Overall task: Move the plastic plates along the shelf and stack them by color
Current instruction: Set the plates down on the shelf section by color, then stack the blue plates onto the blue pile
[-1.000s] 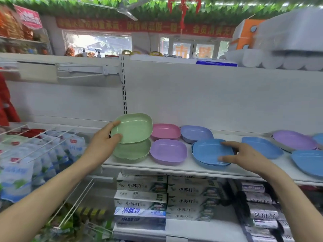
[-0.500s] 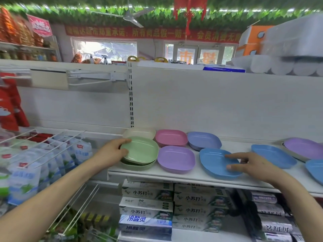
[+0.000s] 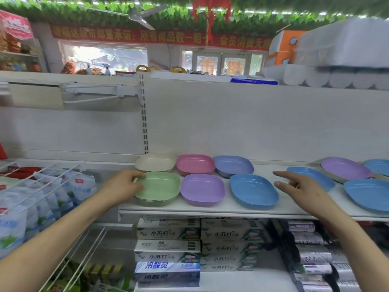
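1. Plates sit on the white shelf; the green stack is at its near left end, several nested, top one level.
2. Your left hand pinches the green stack's left rim, thumb on top, fingers curled at the edge.
3. Near row, going right: purple plate, then near blue plate, rims just beside each other.
4. Far row: cream plate behind the green stack, pink plate, periwinkle plate.
5. Your right hand is open, fingers straight, pointing left, holding nothing. It is between the near blue plate and the second blue plate; can't tell if it touches either.
6. Far right: lilac plate, large blue plate.
7. Toothpaste boxes are stacked on the shelf below.
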{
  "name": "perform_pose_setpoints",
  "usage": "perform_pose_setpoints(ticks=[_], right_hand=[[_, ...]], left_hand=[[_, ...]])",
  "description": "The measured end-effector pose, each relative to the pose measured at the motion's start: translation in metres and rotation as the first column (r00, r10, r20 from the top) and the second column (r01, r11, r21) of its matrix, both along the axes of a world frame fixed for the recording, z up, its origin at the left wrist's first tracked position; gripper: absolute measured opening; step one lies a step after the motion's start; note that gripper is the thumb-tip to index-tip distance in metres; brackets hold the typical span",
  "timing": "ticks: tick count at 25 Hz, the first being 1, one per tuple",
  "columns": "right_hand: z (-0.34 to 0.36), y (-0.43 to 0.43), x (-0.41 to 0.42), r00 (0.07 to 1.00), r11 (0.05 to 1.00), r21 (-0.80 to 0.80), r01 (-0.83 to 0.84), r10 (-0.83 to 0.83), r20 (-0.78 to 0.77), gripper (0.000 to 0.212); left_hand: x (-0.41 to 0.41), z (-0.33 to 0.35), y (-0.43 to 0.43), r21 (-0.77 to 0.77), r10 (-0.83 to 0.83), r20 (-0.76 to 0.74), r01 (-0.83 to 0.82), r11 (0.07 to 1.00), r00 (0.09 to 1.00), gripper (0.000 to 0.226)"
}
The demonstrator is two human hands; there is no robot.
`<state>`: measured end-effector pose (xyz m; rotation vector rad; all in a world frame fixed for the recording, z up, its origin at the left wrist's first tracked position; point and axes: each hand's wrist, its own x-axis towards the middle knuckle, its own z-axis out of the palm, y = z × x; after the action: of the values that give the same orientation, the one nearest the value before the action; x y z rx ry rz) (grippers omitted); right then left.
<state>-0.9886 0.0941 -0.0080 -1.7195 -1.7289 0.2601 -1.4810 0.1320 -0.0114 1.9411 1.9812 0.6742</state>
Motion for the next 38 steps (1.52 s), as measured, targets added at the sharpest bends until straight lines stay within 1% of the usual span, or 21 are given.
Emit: perform_pose_setpoints(ticks=[2,3,5,7,9,11,14,17,19,21,23,26,31,34,38], right_hand=[[0.000,-0.011,0.003,0.999,1.000,0.014,0.027,-0.027,-0.037,0.034],[0.000,-0.017,0.006,0.998,0.999,0.020,0.043,-0.042,-0.047,0.035],[-0.002,-0.035,0.015,0.995,0.996,0.027,0.087,-0.085,-0.050,0.034],[-0.005,-0.055,0.031,0.990,0.990,0.036,0.134,-0.132,-0.057,0.034],[-0.006,-0.071,0.053,0.981,0.982,0.048,0.184,-0.180,-0.078,0.034],[-0.006,-0.081,0.082,0.971,0.972,0.058,0.229,-0.224,-0.082,0.036],[-0.001,-0.088,0.132,0.963,0.961,0.076,0.266,-0.262,-0.063,0.040],[0.007,-0.090,0.188,0.964,0.959,0.092,0.266,-0.267,-0.008,0.041],[0.009,-0.086,0.228,0.960,0.955,0.128,0.267,-0.276,0.054,0.043],[0.012,-0.079,0.262,0.956,0.949,0.162,0.270,-0.284,0.071,0.041],[0.012,-0.071,0.291,0.957,0.953,0.158,0.259,-0.275,0.090,0.039],[0.006,-0.056,0.317,0.956,0.969,0.127,0.213,-0.234,0.175,0.044],[0.003,-0.033,0.328,0.934,0.989,-0.009,0.145,-0.134,0.331,0.061],[-0.001,-0.024,0.327,0.930,0.991,-0.067,0.117,-0.085,0.356,0.057],[-0.005,-0.015,0.324,0.946,0.984,-0.134,0.116,-0.068,0.318,0.050]], left_hand=[[0.009,0.004,-0.002,0.172,0.009,-0.083,0.005,0.985,0.997,0.030],[0.017,0.008,-0.003,0.273,0.013,-0.113,0.018,0.962,0.994,0.027],[0.046,0.017,-0.004,0.403,-0.046,-0.110,0.087,0.911,0.993,0.025],[0.090,0.023,0.001,0.442,-0.197,-0.081,0.212,0.871,0.977,0.030],[0.142,0.023,0.003,0.455,-0.342,-0.049,0.326,0.829,0.938,0.037],[0.193,0.020,0.005,0.466,-0.443,-0.030,0.405,0.787,0.896,0.040],[0.266,0.015,0.010,0.443,-0.539,-0.010,0.487,0.753,0.842,0.042],[0.329,0.011,0.023,0.430,-0.566,0.001,0.511,0.745,0.825,0.043],[0.367,0.010,0.033,0.401,-0.563,0.011,0.512,0.759,0.826,0.042],[0.400,0.008,0.040,0.372,-0.539,0.015,0.496,0.785,0.842,0.040],[0.429,0.004,0.046,0.345,-0.501,0.025,0.463,0.817,0.865,0.039],[0.455,-0.007,0.052,0.297,-0.439,0.009,0.417,0.859,0.899,0.036],[0.474,-0.020,0.068,0.171,-0.338,-0.028,0.337,0.926,0.941,0.035],[0.480,-0.021,0.077,0.090,-0.299,-0.064,0.304,0.948,0.952,0.037],[0.486,-0.021,0.085,-0.024,-0.284,-0.094,0.283,0.959,0.954,0.037]])
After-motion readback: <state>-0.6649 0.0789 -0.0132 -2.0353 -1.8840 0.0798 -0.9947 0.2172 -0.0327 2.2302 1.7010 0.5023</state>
